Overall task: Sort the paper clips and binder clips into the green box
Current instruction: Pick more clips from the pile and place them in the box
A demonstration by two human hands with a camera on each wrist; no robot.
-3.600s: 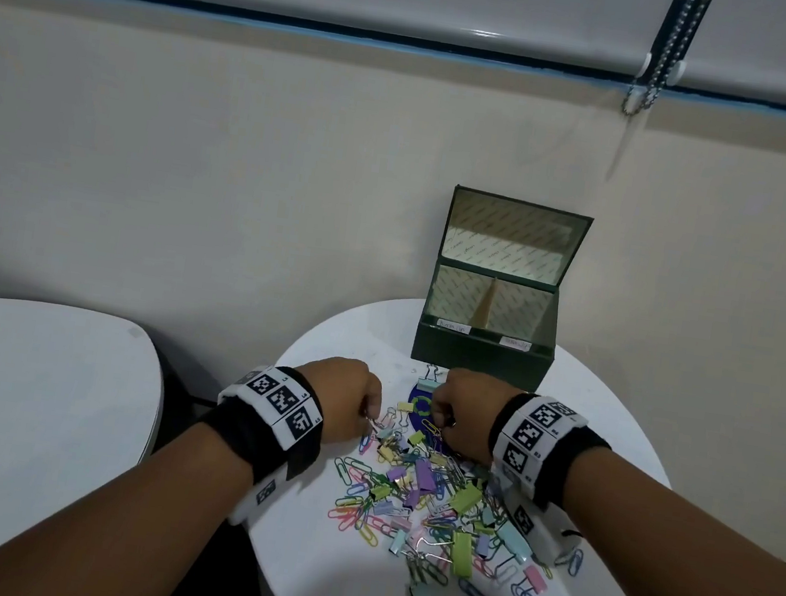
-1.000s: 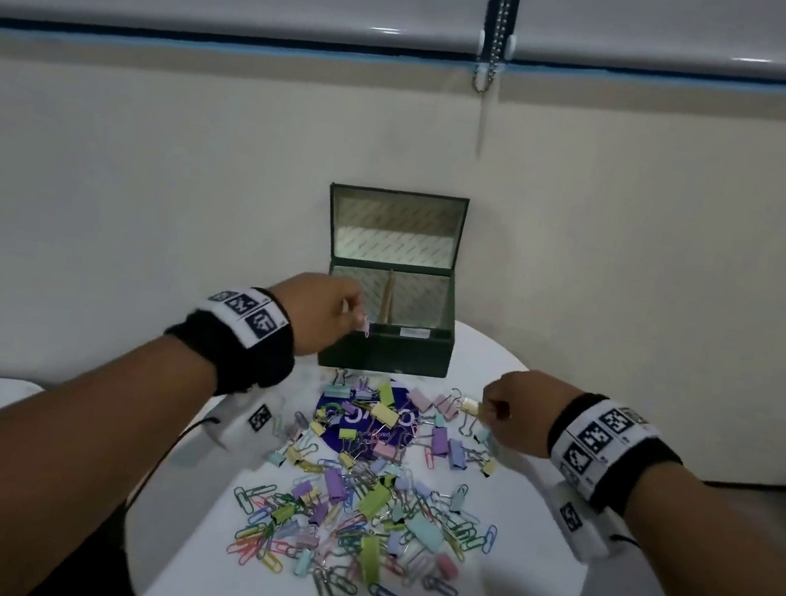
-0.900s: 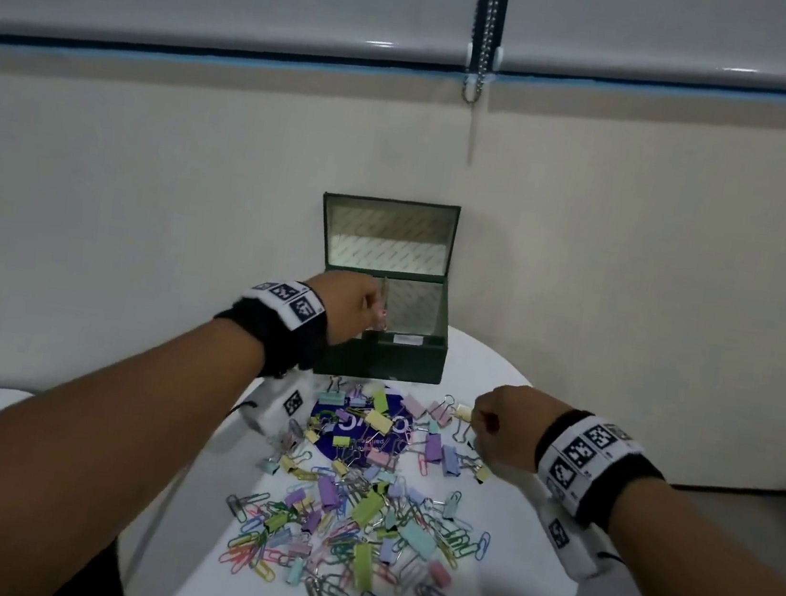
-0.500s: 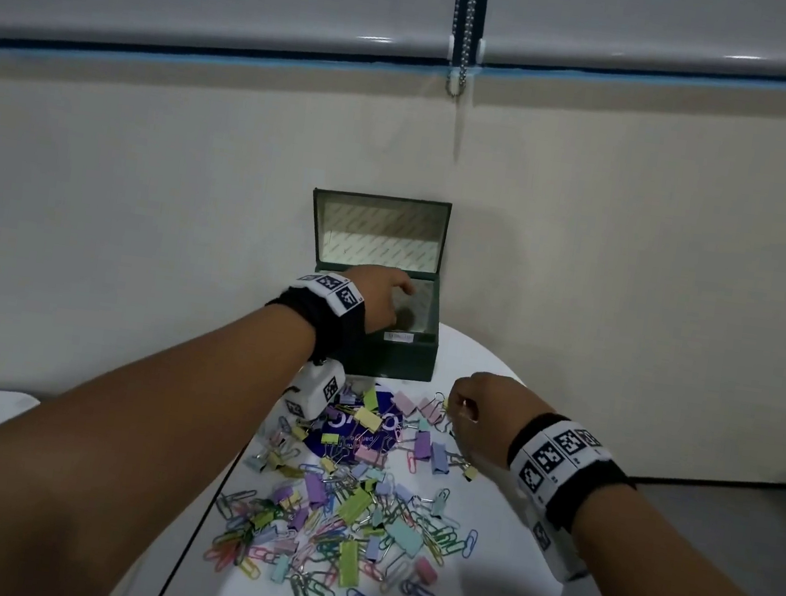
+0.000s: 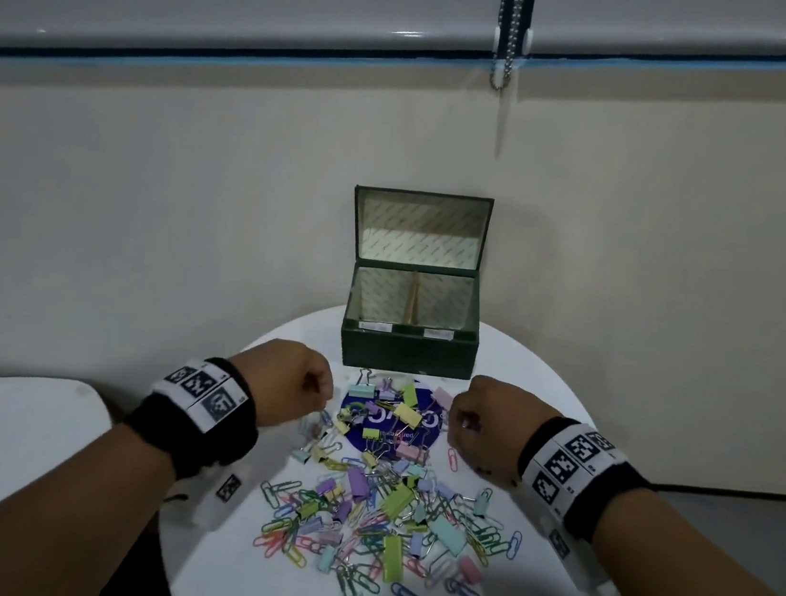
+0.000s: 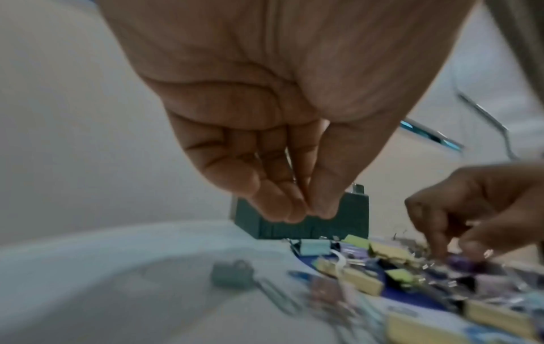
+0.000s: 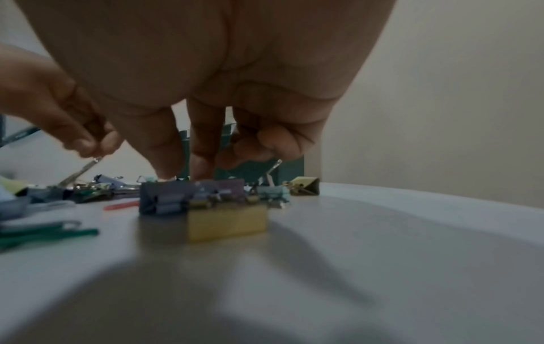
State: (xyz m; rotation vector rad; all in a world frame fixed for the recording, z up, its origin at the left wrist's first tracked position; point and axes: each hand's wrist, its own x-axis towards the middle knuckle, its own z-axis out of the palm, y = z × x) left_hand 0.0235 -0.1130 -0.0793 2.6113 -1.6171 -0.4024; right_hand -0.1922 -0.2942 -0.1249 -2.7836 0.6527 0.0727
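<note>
The green box stands open at the back of the round white table, its two compartments split by a divider. In front of it lies a heap of pastel paper clips and binder clips. My left hand hovers at the heap's upper left, thumb and fingers pinched together; the right wrist view shows a silver binder-clip handle at those fingertips. My right hand is at the heap's upper right. Its thumb and forefinger reach down onto binder clips, and its curled outer fingers hold a clip's silver handle.
A round blue sticker lies under the clips near the box. A second white table stands to the left with a dark gap between. The wall is right behind the box, and a blind chain hangs above.
My left hand has come back from over the box's left compartment down to the heap's left edge. My right hand has stayed at the heap's right side.
</note>
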